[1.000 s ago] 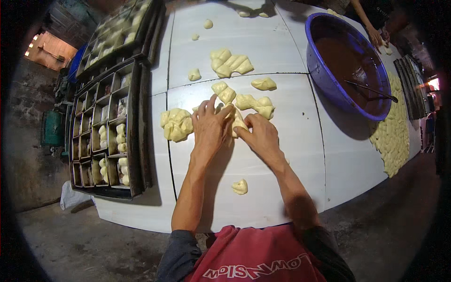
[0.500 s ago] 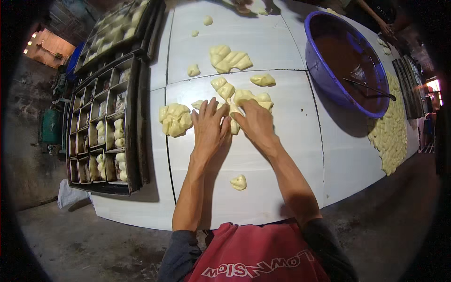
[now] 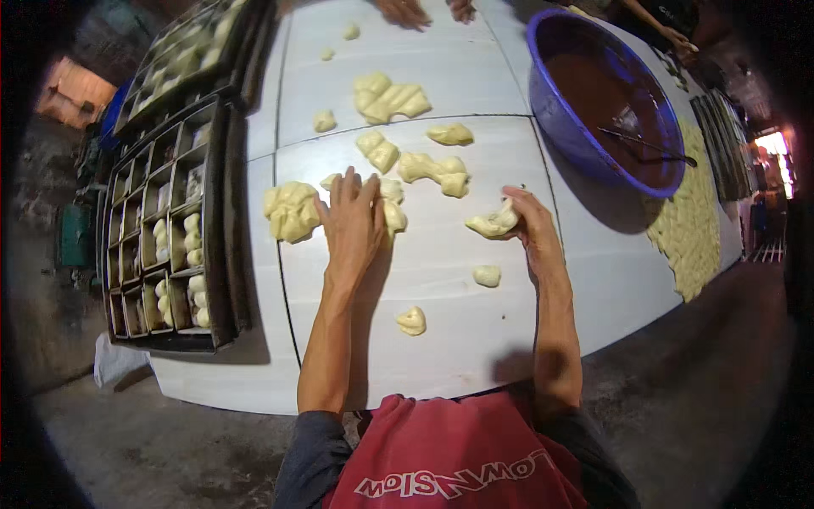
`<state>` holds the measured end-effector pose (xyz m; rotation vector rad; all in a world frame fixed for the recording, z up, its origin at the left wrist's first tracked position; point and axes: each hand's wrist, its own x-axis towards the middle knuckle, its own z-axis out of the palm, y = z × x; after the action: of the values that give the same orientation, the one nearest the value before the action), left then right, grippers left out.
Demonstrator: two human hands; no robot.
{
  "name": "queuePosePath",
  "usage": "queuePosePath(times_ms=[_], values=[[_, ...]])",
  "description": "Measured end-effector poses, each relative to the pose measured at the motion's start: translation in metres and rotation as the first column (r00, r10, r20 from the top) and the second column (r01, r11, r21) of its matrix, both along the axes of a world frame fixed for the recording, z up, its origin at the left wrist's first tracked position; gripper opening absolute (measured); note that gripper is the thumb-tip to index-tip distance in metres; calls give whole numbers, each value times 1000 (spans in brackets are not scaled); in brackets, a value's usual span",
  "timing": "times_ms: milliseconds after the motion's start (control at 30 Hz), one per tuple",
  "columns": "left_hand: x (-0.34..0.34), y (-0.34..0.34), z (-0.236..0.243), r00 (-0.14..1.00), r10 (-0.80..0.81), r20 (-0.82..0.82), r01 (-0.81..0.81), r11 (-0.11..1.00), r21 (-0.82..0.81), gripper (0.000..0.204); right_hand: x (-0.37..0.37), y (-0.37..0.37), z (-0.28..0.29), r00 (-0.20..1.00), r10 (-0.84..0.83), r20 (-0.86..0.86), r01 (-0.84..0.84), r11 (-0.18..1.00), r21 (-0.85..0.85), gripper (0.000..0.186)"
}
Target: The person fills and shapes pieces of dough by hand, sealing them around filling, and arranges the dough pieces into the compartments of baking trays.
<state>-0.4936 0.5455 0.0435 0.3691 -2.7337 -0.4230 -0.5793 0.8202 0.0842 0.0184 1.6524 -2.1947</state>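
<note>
On the white tabletop (image 3: 424, 365) lie several pieces of pale yellow dough. My left hand (image 3: 349, 227) rests palm down with its fingers stretched out, touching a dough lump (image 3: 393, 212) that it partly covers. To its left sits a large folded dough mass (image 3: 291, 212). Off to the right, my right hand (image 3: 539, 229) grips a stretched dough piece (image 3: 492, 224) between thumb and fingers. Below that hand is a small dough piece (image 3: 487, 276), and another rounded dough piece (image 3: 411, 321) lies nearer me. Beyond my hands is a long knobby dough strip (image 3: 434, 172).
Divided metal baking pans (image 3: 222, 280), some compartments holding dough balls, line the left side. A purple basin (image 3: 555, 127) of brown liquid with a long-handled utensil (image 3: 649, 146) stands at the far right, beside a broad dough sheet (image 3: 688, 229). Another person's hands (image 3: 405, 12) show at the far edge.
My right hand has moved right, away from my left, carrying a dough piece. A small dough piece now lies below it. My left hand stays at the dough. The whole view has shifted slightly.
</note>
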Motion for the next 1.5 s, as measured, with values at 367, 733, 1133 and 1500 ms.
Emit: queuePosePath(times_ms=[367, 733, 1133, 1500], values=[[-41, 125, 22, 763, -535, -363, 642, 689, 335, 69, 3, 24, 2, 998, 68, -14, -63, 971, 230, 22], [-53, 142, 11, 820, -571, -37, 536, 743, 402, 21, 4, 51, -11, 993, 105, 60, -116, 964, 240, 27], [-52, 156, -8, 835, -546, 65, 545, 838, 44, 45, 13, 86, -4, 991, 66, 118, -49, 989, -138, 18], [-44, 160, 52, 814, -570, -113, 532, 651, 541, 72, 20, 92, 9, 996, -71, 54, 82, 970, -229, 29]])
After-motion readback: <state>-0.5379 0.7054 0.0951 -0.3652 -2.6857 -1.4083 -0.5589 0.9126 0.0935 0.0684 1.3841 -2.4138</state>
